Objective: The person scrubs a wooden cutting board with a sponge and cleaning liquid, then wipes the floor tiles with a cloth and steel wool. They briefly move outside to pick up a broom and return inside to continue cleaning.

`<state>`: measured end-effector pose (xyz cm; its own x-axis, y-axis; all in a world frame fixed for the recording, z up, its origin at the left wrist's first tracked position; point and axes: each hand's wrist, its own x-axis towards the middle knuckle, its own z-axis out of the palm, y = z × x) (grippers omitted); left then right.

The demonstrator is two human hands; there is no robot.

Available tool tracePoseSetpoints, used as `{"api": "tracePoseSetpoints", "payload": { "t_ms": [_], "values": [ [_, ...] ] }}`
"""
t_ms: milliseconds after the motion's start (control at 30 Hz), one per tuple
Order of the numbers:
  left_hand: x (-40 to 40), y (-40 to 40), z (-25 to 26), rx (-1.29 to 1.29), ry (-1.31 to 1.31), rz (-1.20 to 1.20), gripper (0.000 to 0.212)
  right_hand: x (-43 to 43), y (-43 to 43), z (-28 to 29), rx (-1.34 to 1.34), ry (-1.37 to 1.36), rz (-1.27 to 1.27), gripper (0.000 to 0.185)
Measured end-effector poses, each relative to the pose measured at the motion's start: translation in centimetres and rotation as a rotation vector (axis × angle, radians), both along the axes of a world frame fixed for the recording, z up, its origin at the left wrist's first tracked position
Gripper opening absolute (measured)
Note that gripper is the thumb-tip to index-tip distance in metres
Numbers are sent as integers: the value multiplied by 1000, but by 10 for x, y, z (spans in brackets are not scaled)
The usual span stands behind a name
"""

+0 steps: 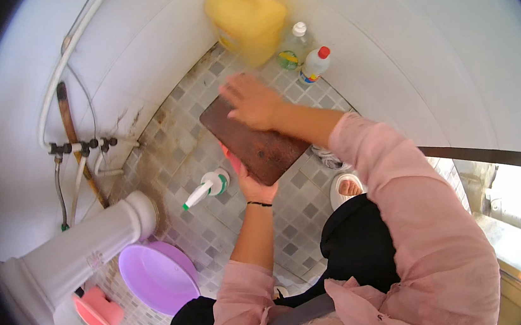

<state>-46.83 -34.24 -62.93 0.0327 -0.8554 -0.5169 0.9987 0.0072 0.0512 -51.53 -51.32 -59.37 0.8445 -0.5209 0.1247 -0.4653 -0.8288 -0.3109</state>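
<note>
A dark reddish-brown rectangular board (269, 154) with rounded corners is tilted above the tiled floor. From beneath, my left hand (256, 186) supports its near end; most of those fingers are hidden behind it. A strip of something pink-red (231, 158) shows under the board's left edge, too covered to name. My right hand (254, 103), blurred, lies across the far part of the upper face with its fingers apart, gripping nothing. Just left of the board, a white spray bottle (217, 182) with a green nozzle tip stands on the floor.
Along the far wall stand a yellow jerrycan (250, 21), a clear bottle (293, 47) and a white red-capped bottle (315, 65). A white pedestal (93, 246), purple basin (158, 278) and pink dipper (100, 312) are left. Pipe valves (82, 146) and a wooden handle (68, 121) line the wall.
</note>
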Motion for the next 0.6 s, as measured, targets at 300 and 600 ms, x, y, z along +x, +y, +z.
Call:
{"api": "tracePoseSetpoints", "payload": {
  "t_ms": [300, 600],
  "values": [
    [7, 3, 6, 45, -107, 52, 48, -105, 61, -13, 163, -285, 104, 48],
    [18, 8, -12, 16, -261, -162, 50, -167, 30, -3, 1967, -1349, -632, 49]
  ]
}}
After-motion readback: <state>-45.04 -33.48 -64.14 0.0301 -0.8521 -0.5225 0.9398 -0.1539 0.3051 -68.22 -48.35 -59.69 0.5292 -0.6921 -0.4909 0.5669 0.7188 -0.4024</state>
